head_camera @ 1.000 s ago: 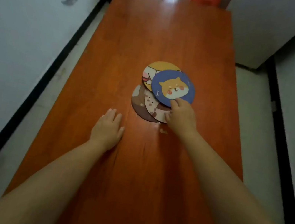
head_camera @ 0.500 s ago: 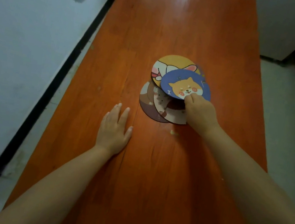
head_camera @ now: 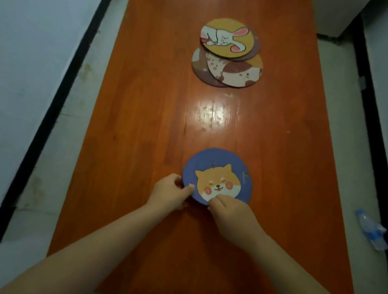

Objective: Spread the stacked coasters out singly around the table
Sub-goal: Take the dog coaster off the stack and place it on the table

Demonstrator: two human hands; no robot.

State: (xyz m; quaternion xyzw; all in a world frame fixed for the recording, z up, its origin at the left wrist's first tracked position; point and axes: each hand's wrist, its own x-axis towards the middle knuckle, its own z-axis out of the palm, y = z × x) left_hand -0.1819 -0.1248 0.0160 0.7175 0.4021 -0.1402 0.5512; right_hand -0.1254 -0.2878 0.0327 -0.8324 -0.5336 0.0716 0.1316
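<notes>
Now that it has been drawn away from the overlapping pile (head_camera: pixel 227 55) toward the table (head_camera: pixel 142 112)'s near edge, the blue dog coaster (head_camera: pixel 217 176) lies alone, both the left hand (head_camera: pixel 171 191) and right hand (head_camera: pixel 231 210) pinching its near rim.

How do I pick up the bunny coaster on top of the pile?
Pinch the yellow rabbit coaster by its left rim, coming from the left. It lies flat on top, and that edge overhangs the brown coasters, probably leaving a gap for a fingertip underneath.

five coasters (head_camera: pixel 218 176), one table (head_camera: pixel 142 112), one bottle (head_camera: pixel 370 229)
</notes>
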